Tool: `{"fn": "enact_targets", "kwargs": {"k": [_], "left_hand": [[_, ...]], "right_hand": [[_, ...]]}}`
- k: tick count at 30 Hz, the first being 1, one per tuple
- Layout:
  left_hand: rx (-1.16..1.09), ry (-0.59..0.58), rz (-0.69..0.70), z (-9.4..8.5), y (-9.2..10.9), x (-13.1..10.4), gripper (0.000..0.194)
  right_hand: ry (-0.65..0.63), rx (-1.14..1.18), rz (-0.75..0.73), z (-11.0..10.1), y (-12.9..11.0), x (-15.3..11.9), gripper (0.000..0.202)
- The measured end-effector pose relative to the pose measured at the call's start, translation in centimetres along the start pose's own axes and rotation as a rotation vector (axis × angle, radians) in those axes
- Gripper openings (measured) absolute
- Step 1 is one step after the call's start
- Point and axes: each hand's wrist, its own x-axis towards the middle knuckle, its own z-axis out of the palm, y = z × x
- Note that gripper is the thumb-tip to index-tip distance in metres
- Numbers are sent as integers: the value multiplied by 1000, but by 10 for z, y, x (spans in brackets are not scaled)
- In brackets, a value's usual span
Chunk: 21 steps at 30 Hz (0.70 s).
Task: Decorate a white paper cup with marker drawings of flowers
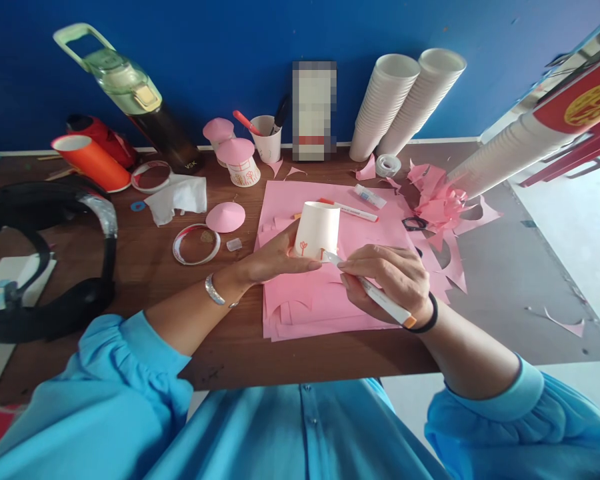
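Note:
My left hand grips a white paper cup, its fingers behind the cup and the thumb along the lower edge. Small orange-red flower drawings show near that edge. In my right hand is a white marker with an orange end, its tip at the lower part of the cup. Both hands are above a stack of pink paper sheets. A red-capped marker and a small clear tube lie on the sheets behind the cup.
Pink-roofed decorated cups, a pink paper cone, a tape roll and a bottle occupy the left. Stacked white cups, scissors and pink scraps are at the right. A blue wall stands behind.

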Motion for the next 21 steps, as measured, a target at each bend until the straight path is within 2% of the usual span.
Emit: {"fn": "enact_targets", "kwargs": {"k": [21], "left_hand": [[31,23,16,1,1,0,66]], "right_hand": [[-3,-28,6,-1,-2,3,19]]}}
